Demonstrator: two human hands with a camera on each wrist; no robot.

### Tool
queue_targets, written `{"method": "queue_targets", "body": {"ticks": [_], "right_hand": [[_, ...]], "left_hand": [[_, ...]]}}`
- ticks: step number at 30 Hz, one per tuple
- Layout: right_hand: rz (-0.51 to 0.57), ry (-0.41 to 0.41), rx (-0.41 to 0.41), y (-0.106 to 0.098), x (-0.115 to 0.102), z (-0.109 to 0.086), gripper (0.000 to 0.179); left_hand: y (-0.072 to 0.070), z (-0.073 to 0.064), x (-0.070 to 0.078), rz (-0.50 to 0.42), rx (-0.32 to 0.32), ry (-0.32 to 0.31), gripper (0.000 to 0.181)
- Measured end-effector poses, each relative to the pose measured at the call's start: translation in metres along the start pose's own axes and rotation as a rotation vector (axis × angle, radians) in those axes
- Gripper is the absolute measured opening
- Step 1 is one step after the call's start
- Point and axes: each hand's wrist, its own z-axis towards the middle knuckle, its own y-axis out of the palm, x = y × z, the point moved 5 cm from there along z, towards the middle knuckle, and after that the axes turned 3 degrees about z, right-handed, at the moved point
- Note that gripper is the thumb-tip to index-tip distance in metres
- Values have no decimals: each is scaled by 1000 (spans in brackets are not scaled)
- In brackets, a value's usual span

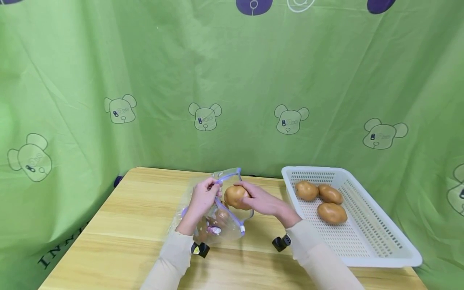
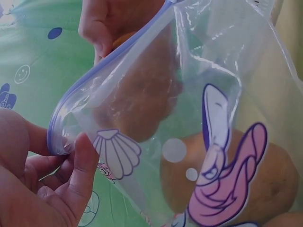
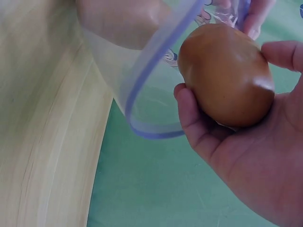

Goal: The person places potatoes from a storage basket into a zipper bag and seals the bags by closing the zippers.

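Observation:
A clear zip bag (image 1: 221, 229) with a purple rim and printed cartoon figures lies on its side, its mouth spread toward the right. The left hand (image 1: 204, 197) pinches the bag's rim between thumb and fingers. In the right hand (image 1: 262, 199) is a brown potato (image 1: 235, 197), gripped at the bag's mouth; the left wrist view shows it through the clear plastic. Another potato (image 2: 274, 175) shows lower inside the bag, behind a pink printed figure.
A white perforated plastic basket (image 1: 384, 217) stands on the right of the wooden table (image 1: 119, 229). Three potatoes (image 1: 332, 213) lie in its far left part. A green printed curtain (image 1: 246, 137) hangs behind the table.

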Motion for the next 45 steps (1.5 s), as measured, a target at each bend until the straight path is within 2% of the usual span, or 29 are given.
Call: {"method": "queue_targets", "body": {"ticks": [8,12,16,19,24,30,35,41,45], "right_hand": [[-33,13,47,4,5,6,48],[-52,30,54,5,6,8,53],[-59,42,63,5,6,9,61],[-59,15,58,5,6,11,61],[-10,-56,24,6,5,13,58],[20,-42,-21,8,2,13,61],[47,-16,1,7,2,15,57],[9,-115,7,5,0,19,57],[18,-77,31,4,3,22,58]], "left_hand": [[1,0,3,-24,-27,-1,14],[1,-1,7,-40,-32,-6,15],[1,-2,10,2,-27,4,14],[1,-1,11,33,-27,17,15],[1,1,13,32,-33,30,15],[3,1,16,20,-45,29,15],[5,1,21,27,-59,33,15],[5,1,22,34,-56,42,15],[5,2,22,8,-52,18,16]]}}
